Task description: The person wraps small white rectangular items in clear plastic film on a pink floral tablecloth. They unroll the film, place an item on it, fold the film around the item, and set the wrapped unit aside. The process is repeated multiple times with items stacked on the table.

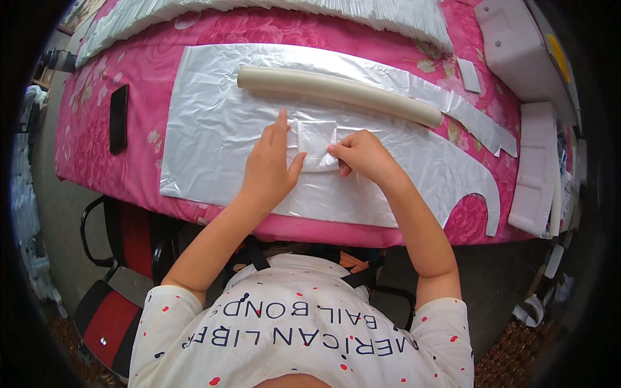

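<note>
A small clear plastic bag (316, 139) lies flat on a large silvery-white plastic sheet (213, 123). My right hand (365, 155) pinches the bag's right edge between thumb and fingers. At the bag's left side rests my left hand (268, 161), its fingers stretched out and its thumb apart, holding nothing. Whether its edge touches the bag I cannot tell. Just beyond both hands, a long cream-coloured tube (336, 92) lies across the sheet, slanting down toward the right.
Pink flowered cloth (84, 139) covers the table. A black phone-like slab (119, 119) lies at the left. Stacked white plastic bags (272, 5) line the far edge. White foam boxes (535, 168) stand at the right, near a small white card (468, 75). Red-and-black chairs (111, 326) are at lower left.
</note>
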{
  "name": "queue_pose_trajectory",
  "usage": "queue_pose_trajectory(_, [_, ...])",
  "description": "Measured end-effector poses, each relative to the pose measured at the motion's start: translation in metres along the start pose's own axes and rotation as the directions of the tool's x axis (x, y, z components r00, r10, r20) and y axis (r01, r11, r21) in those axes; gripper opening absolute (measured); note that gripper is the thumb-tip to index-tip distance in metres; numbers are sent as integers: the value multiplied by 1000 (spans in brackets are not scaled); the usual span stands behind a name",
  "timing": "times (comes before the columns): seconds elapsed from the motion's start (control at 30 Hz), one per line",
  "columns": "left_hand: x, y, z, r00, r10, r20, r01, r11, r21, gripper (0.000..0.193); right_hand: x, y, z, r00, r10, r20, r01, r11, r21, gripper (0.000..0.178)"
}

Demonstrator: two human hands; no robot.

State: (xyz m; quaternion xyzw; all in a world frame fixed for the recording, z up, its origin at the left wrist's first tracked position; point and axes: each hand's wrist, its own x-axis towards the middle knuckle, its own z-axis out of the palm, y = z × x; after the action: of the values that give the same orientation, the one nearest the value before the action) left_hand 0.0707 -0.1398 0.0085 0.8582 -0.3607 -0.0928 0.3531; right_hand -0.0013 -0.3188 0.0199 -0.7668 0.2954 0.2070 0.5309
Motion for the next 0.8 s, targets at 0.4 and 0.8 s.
queue_pose_trajectory(0.4, [-3, 2, 47, 959, 221, 177, -264, 924, 277, 102, 5, 1, 1, 998, 58, 21, -58, 997, 41, 30])
queue_pose_trajectory(0.8, [-4, 1, 43, 943, 260, 209, -314, 902, 296, 110, -37, 17, 6, 945, -193, -266, 9, 824, -567, 24])
